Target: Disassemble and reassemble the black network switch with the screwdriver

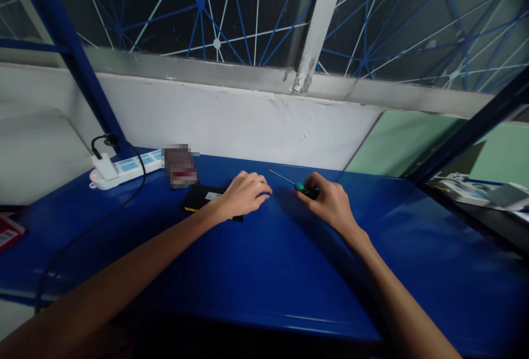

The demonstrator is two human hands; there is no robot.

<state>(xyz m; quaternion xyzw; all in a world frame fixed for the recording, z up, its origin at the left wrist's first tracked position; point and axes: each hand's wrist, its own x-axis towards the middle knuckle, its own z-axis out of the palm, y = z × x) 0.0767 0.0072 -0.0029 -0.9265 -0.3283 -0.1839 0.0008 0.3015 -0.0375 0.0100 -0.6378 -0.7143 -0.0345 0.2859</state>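
Note:
My right hand is closed round a screwdriver with a green and black handle; its thin metal shaft points up and to the left over the blue tabletop. My left hand rests on the table with its fingers curled under, next to a flat black object with a white label and a yellow edge. What the left fingers hold, if anything, is hidden. The two hands lie a short way apart.
A white power strip with a plugged-in black cable lies at the back left. A blurred dark red object stands beside it. A white wall and window frame rise behind. Papers lie beyond a dark bar at the right.

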